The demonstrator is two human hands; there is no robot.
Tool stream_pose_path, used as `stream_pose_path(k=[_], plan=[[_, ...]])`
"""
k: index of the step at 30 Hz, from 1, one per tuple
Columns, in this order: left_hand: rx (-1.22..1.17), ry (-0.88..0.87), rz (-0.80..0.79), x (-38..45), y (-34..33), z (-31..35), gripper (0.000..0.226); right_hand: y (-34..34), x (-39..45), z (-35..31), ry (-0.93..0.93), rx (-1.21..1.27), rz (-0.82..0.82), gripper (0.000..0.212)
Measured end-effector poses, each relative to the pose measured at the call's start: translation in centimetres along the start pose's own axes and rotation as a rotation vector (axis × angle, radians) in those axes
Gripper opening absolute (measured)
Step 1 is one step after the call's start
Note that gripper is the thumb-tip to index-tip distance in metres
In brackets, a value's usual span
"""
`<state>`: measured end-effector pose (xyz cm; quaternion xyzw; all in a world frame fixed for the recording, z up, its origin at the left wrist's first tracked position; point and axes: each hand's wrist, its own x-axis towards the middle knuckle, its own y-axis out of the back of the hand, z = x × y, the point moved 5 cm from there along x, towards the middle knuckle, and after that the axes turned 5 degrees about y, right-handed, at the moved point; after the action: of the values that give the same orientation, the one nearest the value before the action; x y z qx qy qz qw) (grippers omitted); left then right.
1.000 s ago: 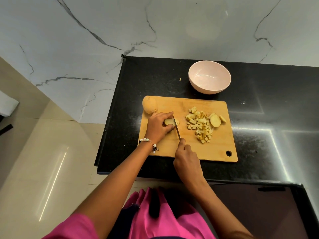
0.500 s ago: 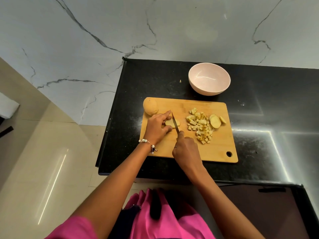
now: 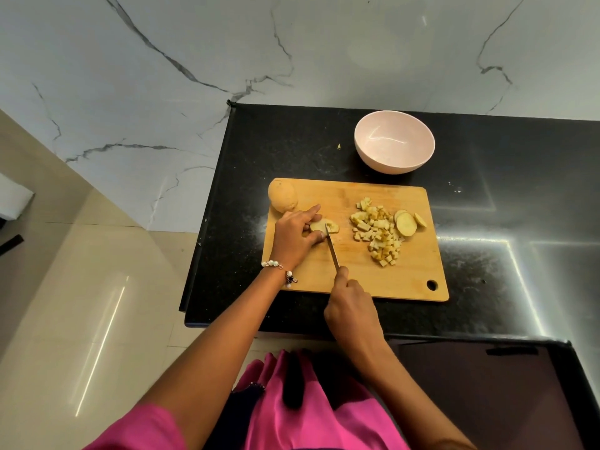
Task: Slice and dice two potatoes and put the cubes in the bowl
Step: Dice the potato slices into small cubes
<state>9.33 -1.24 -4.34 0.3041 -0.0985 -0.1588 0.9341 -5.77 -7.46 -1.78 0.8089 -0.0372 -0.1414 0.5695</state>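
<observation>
On the wooden cutting board (image 3: 402, 271) my left hand (image 3: 295, 237) pins a stack of potato slices (image 3: 319, 226) with fingers and thumb. My right hand (image 3: 352, 308) grips a knife (image 3: 332, 251) whose blade tip rests against the right side of those slices. A pile of potato cubes (image 3: 376, 235) lies in the middle right of the board, with a few round slices (image 3: 406, 224) beside it. A whole potato (image 3: 282, 199) sits at the board's far left corner. The pale pink bowl (image 3: 394, 146) stands behind the board with nothing in it.
The board lies on a black stone counter (image 3: 487, 222) whose left edge drops to a beige tiled floor. A marble wall rises behind. One small potato scrap (image 3: 339, 146) lies on the counter left of the bowl.
The knife hand slid forward over the slices half a second ago, then drew back toward me. The left hand keeps its hold on the slices.
</observation>
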Motion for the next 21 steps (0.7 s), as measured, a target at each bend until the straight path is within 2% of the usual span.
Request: stream_pose_path(k=[9, 13, 21], plan=[[-0.080, 0.038, -0.069, -0.2, 0.6, -0.5, 0.070, 2.1, 3.4, -0.4, -0.015, 0.121, 0.064, 0.051], [-0.069, 0.007, -0.020, -0.3, 0.7, -0.5, 0.066, 1.5, 4.1, -0.8, -0.021, 0.038, 0.054, 0.051], [0.011, -0.043, 0.071, -0.4, 0.4, -0.6, 0.060, 0.7, 4.3, -2.5, 0.036, -0.021, 0.163, 0.045]])
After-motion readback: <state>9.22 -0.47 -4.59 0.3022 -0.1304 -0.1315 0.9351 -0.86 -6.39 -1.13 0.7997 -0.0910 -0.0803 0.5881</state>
